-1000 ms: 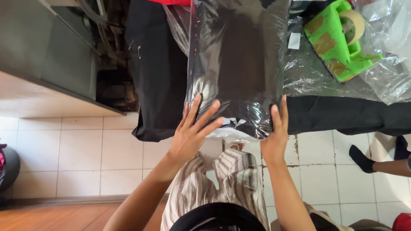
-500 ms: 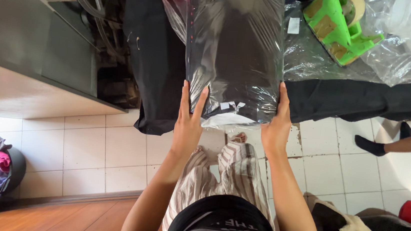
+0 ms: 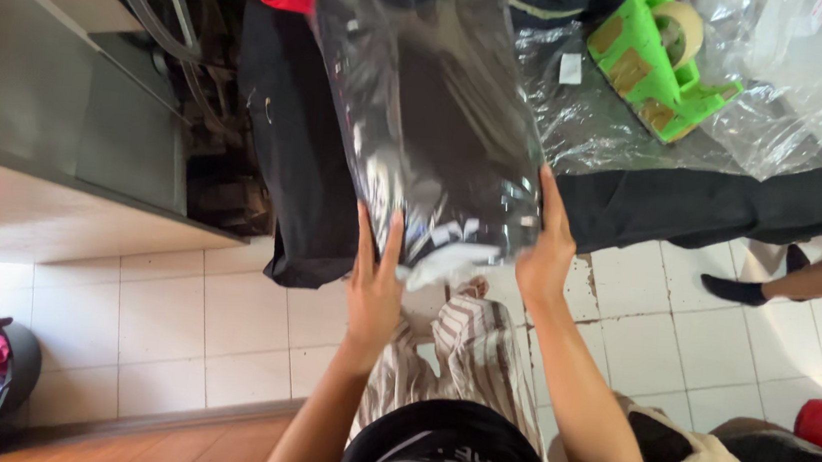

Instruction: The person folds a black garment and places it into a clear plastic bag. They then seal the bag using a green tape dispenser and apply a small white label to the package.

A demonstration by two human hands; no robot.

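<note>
**Both hands press a bagged dark garment**

Left hand (image 3: 374,293) and right hand (image 3: 546,254) lie flat, fingers straight, each grip unclosed against the bagged garment's (image 3: 422,112) near end, over the worktop (image 3: 715,205) edge. Beyond sits a green tape dispenser (image 3: 653,63).

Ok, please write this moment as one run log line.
left hand: flat on bagged dark garment | right hand: holding its right edge | nearby: green tape dispenser

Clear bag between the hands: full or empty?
Full: the clear bag holds a dark folded garment; left hand and right hand press its sides.
</note>
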